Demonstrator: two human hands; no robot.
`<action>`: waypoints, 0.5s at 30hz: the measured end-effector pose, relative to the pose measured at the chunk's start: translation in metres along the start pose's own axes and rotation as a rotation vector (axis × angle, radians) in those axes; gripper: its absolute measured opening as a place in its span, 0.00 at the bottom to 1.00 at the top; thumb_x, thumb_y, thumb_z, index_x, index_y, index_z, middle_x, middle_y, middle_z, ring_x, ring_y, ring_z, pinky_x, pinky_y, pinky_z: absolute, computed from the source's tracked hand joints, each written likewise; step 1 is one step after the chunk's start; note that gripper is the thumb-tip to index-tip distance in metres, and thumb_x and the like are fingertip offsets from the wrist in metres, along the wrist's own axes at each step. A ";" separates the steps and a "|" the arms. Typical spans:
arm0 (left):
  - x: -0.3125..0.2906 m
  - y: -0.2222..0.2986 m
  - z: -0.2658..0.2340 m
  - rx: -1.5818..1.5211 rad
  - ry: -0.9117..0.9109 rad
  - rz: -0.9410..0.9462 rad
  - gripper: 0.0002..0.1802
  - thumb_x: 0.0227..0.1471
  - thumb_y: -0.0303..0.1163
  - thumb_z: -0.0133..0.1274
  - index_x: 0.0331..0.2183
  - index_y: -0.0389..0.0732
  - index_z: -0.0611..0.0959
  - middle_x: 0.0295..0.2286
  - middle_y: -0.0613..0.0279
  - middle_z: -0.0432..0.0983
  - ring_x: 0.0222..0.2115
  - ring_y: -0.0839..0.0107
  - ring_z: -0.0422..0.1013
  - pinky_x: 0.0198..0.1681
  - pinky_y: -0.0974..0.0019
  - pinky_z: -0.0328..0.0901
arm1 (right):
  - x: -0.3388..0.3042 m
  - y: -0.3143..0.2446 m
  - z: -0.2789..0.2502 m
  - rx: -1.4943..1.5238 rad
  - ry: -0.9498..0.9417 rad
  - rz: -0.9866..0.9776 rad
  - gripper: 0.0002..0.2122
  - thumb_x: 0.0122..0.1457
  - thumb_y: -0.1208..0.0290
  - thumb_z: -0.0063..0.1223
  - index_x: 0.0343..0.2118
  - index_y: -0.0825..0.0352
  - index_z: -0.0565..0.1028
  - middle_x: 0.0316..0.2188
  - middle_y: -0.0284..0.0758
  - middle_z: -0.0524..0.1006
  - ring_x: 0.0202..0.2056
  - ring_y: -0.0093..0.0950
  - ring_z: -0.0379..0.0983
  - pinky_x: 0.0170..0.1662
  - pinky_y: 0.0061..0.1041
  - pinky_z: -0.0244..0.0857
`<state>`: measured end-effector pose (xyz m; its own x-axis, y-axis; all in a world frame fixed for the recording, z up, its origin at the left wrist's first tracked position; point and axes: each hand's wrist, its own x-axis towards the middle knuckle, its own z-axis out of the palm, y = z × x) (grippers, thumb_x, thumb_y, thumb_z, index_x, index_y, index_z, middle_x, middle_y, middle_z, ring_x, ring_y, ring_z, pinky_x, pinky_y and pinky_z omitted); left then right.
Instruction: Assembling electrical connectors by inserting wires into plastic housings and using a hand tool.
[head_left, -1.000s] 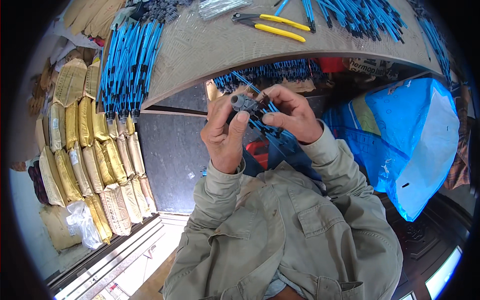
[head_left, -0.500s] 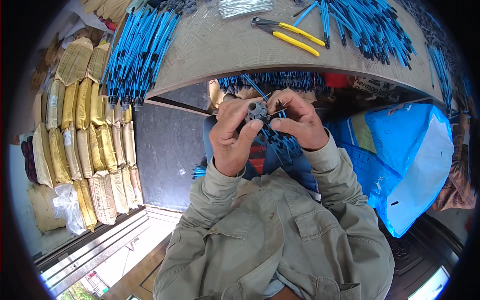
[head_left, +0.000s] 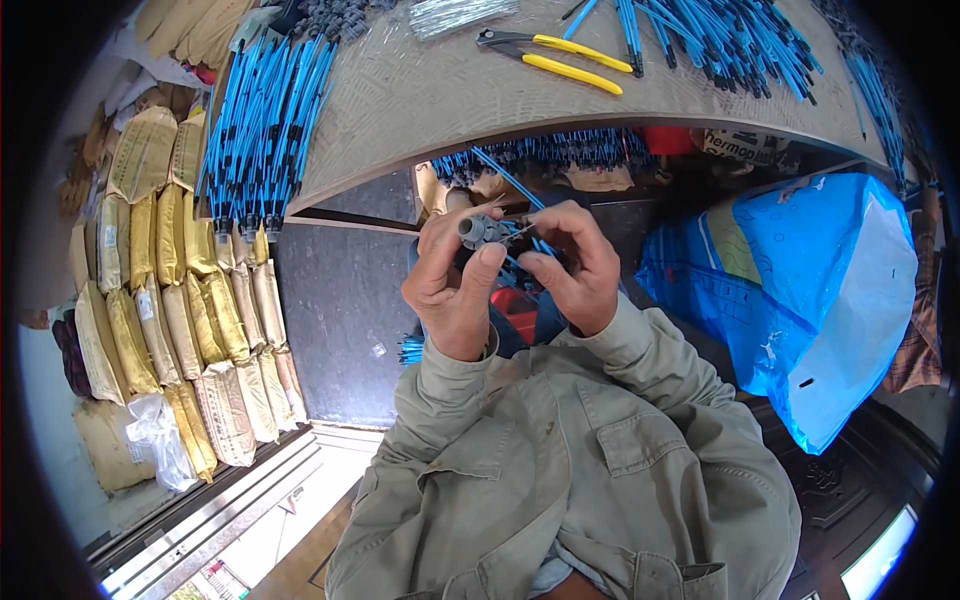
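**Grey connector pinched between both hands, below the bench edge**

Far left of the hands: rows of stacked tan and yellow sacks (head_left: 170, 300), standing on end. Up and left of the left hand: a bundle of blue wires (head_left: 262, 120) with dark ends, lying on the wooden bench (head_left: 420, 90). Left hand (head_left: 455, 275) raised in front of the chest, thumb and fingers closed around a small grey connector (head_left: 478, 231) (round opening turned leftward). Directly touching it from the right: right hand (head_left: 572, 265), fingertips pinched on a thin wire end (head_left: 522, 232) at the connector's side; several blue leads (head_left: 505, 180) running up from between the hands toward the bench edge. Above the right hand, on the bench top: yellow-handled pliers (head_left: 560, 55), then a spread heap of more blue wires (head_left: 720, 35). Well right of the right hand: a large blue plastic bag (head_left: 800, 290), partly white on its outer side
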<state>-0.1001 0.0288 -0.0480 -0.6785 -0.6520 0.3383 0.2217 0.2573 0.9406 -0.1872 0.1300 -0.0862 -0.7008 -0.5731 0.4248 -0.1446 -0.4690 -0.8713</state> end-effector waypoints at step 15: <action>-0.001 0.002 0.002 -0.247 0.001 -0.137 0.16 0.46 0.31 0.55 0.36 0.30 0.78 0.36 0.57 0.73 0.37 0.71 0.67 0.43 0.70 0.60 | 0.024 -0.004 -0.028 0.175 -0.325 0.354 0.09 0.52 0.79 0.53 0.37 0.73 0.71 0.27 0.29 0.71 0.28 0.14 0.65 0.30 0.13 0.58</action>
<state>-0.1006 0.0314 -0.0469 -0.7130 -0.6698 0.2071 0.2917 -0.0147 0.9564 -0.2226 0.1369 -0.0797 -0.4284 -0.8834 0.1899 0.2005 -0.2979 -0.9333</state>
